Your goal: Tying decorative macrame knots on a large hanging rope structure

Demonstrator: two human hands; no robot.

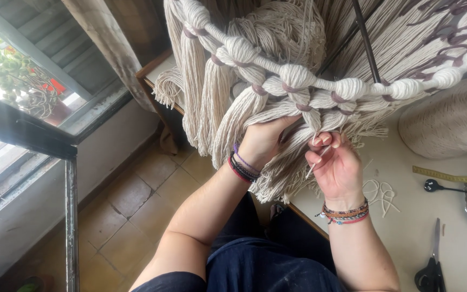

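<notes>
At nine o'clock of the hanging cotton tassel fringe (277,103), left hand (260,141) cups a tassel bundle, fingers curled shut around it, seemingly to steady the strands. Toward three o'clock, right hand (335,165) pinches one loose cord (315,162) between thumb and fingertips, other fingers half-folded. Farther right on the surface (406,227): yarn cone (449,124), tape measure (449,176), scissors (432,270).

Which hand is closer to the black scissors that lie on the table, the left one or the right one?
The right hand. It is up and left of the scissors, over the table edge, pinching a cord. The left hand is farther left, in the hanging tassels.
</notes>
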